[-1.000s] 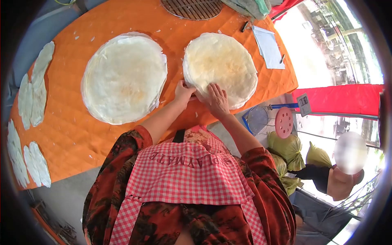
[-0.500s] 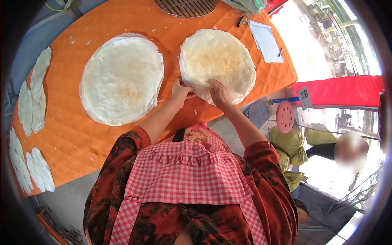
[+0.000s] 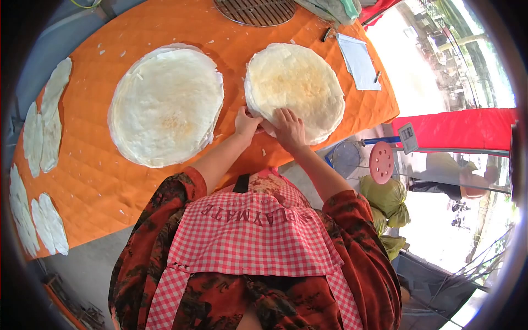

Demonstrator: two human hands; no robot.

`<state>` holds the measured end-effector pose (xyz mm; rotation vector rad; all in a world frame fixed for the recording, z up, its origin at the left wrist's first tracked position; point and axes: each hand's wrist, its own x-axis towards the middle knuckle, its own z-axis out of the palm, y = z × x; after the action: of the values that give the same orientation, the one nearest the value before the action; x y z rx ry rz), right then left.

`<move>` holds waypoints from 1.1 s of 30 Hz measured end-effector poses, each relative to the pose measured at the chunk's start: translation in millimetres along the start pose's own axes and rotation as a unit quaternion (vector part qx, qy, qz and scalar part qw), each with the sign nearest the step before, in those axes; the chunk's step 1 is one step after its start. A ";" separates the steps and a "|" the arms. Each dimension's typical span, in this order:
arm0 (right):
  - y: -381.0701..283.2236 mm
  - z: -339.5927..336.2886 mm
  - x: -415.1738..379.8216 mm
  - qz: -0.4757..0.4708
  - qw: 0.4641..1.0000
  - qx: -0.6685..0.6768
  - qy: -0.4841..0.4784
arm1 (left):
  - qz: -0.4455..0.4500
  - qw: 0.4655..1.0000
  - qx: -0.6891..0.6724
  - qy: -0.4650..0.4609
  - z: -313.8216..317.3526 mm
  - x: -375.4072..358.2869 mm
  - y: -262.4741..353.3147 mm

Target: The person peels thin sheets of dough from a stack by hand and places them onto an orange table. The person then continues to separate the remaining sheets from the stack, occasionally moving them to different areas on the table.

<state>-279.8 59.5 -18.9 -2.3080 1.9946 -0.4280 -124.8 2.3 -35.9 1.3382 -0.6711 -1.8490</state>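
A stack of thin round wrappers [image 3: 297, 88], pale with light brown toasting in the middle, lies in front of me on the right. My left hand [image 3: 247, 122] is at its near left edge, fingers closed in a pinch on the rim. Close beside it, my right hand [image 3: 289, 127] has its fingers together over the near edge, the thumb reaching toward my left hand. How many layers the fingers hold is hidden. To the left lies a second, larger stack of round wrappers [image 3: 165, 104], apart from both hands.
Folded wrapper strips [image 3: 50, 124] lie along the left side of the orange-covered table [image 3: 93, 181]. A round metal grate [image 3: 256, 10] sits at the far edge. A white paper [image 3: 358, 60] and pens lie far right. Beyond are a pink stool [image 3: 381, 163] and tied sacks [image 3: 385, 195].
My right hand has slid left along the near edge of the right stack, closer to my left hand. My left hand has barely moved. The view has shifted slightly.
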 end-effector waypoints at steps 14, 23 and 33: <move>3.6 13.1 -7.5 -0.036 0.999 -0.009 0.004 | 0.001 1.000 -0.016 -0.025 -7.8 7.8 -5.4; -13.5 -51.6 -63.8 0.156 0.964 0.210 -0.037 | -0.102 0.988 -0.110 -0.033 2.6 -2.1 23.4; 54.4 -12.9 -106.7 0.511 0.286 0.791 0.176 | -0.169 0.980 -0.108 -0.010 24.6 10.8 38.9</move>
<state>-348.5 156.8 -36.8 0.3883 1.0927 -1.5764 -139.8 -29.5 -4.2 1.3513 -0.2520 -2.1354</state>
